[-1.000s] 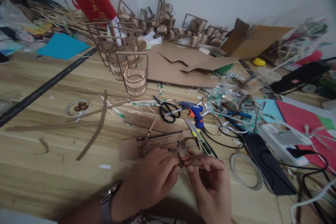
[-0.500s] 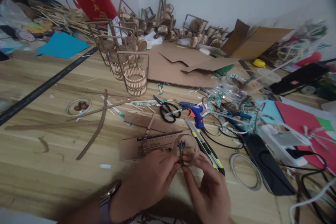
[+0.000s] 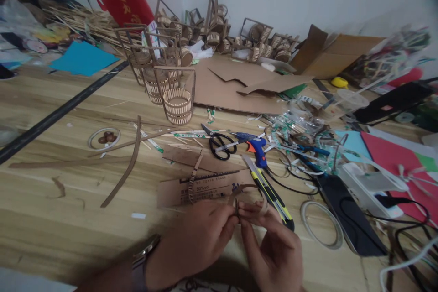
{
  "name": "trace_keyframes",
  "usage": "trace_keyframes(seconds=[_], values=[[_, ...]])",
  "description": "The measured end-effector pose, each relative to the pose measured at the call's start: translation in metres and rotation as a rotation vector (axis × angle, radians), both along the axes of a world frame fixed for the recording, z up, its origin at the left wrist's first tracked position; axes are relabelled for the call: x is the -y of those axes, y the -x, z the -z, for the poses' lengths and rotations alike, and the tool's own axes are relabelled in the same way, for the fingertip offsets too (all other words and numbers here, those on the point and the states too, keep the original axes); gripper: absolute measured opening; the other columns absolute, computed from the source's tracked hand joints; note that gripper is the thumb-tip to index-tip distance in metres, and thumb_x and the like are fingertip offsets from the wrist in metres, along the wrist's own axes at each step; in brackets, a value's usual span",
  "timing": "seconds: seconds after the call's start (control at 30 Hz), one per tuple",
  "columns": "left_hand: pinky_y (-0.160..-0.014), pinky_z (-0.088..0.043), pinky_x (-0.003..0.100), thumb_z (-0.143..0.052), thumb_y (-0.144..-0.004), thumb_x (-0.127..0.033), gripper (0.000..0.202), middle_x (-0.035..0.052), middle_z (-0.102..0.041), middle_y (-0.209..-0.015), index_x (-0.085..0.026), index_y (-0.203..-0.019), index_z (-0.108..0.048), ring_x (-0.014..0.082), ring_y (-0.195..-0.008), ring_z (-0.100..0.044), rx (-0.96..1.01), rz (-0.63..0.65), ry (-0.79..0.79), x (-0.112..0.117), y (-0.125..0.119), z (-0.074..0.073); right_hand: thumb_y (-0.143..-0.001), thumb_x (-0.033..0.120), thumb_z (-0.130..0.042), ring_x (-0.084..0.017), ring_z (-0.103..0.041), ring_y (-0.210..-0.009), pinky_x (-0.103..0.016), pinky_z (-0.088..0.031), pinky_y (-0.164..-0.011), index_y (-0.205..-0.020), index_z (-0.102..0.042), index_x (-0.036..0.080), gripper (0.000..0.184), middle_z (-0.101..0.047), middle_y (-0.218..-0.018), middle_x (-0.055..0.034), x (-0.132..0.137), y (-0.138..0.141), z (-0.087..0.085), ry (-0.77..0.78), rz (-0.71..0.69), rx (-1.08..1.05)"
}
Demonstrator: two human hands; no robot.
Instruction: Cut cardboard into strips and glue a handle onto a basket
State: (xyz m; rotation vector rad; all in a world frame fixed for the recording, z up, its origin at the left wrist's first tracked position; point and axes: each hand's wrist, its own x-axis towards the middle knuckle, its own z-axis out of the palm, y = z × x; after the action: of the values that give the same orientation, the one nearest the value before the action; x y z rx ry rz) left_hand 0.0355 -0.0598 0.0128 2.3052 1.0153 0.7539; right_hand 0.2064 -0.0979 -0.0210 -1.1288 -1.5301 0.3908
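A thin brown strip (image 3: 247, 187), bent round into a loop, is held between my two hands low in the middle. My left hand (image 3: 201, 228) pinches it at the near side with thumb and forefinger. From the right, my right hand (image 3: 273, 244) pinches the same spot, its fingers along the strip. The exact join between the fingertips is hidden. Beyond the hands lies a printed cardboard piece (image 3: 214, 187), with a curved row of small sticks (image 3: 195, 175) on it. A yellow-and-black utility knife (image 3: 270, 194) lies just past my right hand.
Black scissors (image 3: 219, 143) and a blue glue gun (image 3: 256, 148) lie ahead. Small stick buckets (image 3: 177, 107) with tall handles stand farther back. To the right are a tape ring (image 3: 321, 224), a phone (image 3: 357, 216) and a white power strip (image 3: 369, 189). Long brown strips (image 3: 125, 169) lie left.
The loop has tilted and now shows more edge-on above my fingers. Both hands keep their pinch, and my right fingers have shifted slightly. The view has moved a little.
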Motion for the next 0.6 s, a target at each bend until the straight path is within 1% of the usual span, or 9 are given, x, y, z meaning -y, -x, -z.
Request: trace_keyframes(seconds=[0.13, 0.23, 0.37, 0.47, 0.53, 0.6], values=[[-0.064, -0.044, 0.028, -0.029, -0.11, -0.028, 0.035, 0.0013, -0.066, -0.076, -0.02, -0.087, -0.055, 0.0181, -0.07, -0.062, 0.002, 0.018, -0.013, 0.0, 0.001, 0.002, -0.085, 0.002, -0.067, -0.019, -0.075, -0.086, -0.038, -0.06, -0.083, -0.11, -0.061, 0.029, 0.037, -0.077, -0.095, -0.0014, -0.001, 0.005, 0.001, -0.022, 0.012, -0.128], [-0.065, -0.044, 0.027, -0.027, -0.11, -0.028, 0.037, 0.0011, -0.065, -0.075, -0.02, -0.087, -0.055, 0.0173, -0.07, -0.061, 0.02, 0.038, -0.048, -0.001, 0.002, 0.002, -0.088, 0.005, -0.066, -0.018, -0.075, -0.085, -0.033, -0.061, -0.078, -0.109, -0.06, 0.029, 0.031, -0.076, -0.094, -0.0011, -0.002, 0.009, -0.002, -0.006, -0.002, -0.201], [-0.067, -0.044, 0.026, -0.026, -0.111, -0.03, 0.038, 0.0018, -0.065, -0.078, -0.02, -0.09, -0.056, 0.0167, -0.072, -0.061, 0.045, 0.074, -0.064, -0.004, 0.004, 0.001, -0.091, 0.017, -0.07, -0.017, -0.074, -0.079, -0.029, -0.059, -0.073, -0.101, -0.061, 0.027, 0.017, -0.075, -0.087, -0.0008, -0.004, 0.01, -0.011, 0.082, 0.006, -0.307], [-0.068, -0.045, 0.026, -0.025, -0.111, -0.031, 0.038, 0.0025, -0.066, -0.08, -0.02, -0.095, -0.058, 0.0169, -0.074, -0.061, 0.052, 0.112, -0.05, -0.005, 0.006, 0.001, -0.093, 0.025, -0.071, -0.015, -0.074, -0.073, -0.025, -0.059, -0.067, -0.099, -0.061, 0.027, 0.011, -0.074, -0.081, 0.0001, -0.007, 0.006, -0.018, 0.183, -0.025, -0.375], [-0.068, -0.045, 0.026, -0.025, -0.111, -0.033, 0.04, 0.0027, -0.066, -0.08, -0.02, -0.094, -0.058, 0.0172, -0.075, -0.061, 0.061, 0.127, -0.043, -0.005, 0.007, 0.002, -0.094, 0.027, -0.07, -0.015, -0.074, -0.072, -0.023, -0.059, -0.064, -0.099, -0.061, 0.028, 0.01, -0.075, -0.081, 0.0003, -0.008, 0.002, -0.021, 0.234, -0.074, -0.367], [-0.068, -0.046, 0.026, -0.024, -0.111, -0.033, 0.041, 0.0027, -0.066, -0.08, -0.02, -0.095, -0.059, 0.0174, -0.075, -0.062, 0.073, 0.115, -0.036, -0.005, 0.007, 0.002, -0.094, 0.026, -0.07, -0.016, -0.075, -0.073, -0.023, -0.059, -0.064, -0.1, -0.061, 0.028, 0.01, -0.075, -0.082, 0.0003, -0.008, -0.001, -0.021, 0.236, -0.091, -0.336]])
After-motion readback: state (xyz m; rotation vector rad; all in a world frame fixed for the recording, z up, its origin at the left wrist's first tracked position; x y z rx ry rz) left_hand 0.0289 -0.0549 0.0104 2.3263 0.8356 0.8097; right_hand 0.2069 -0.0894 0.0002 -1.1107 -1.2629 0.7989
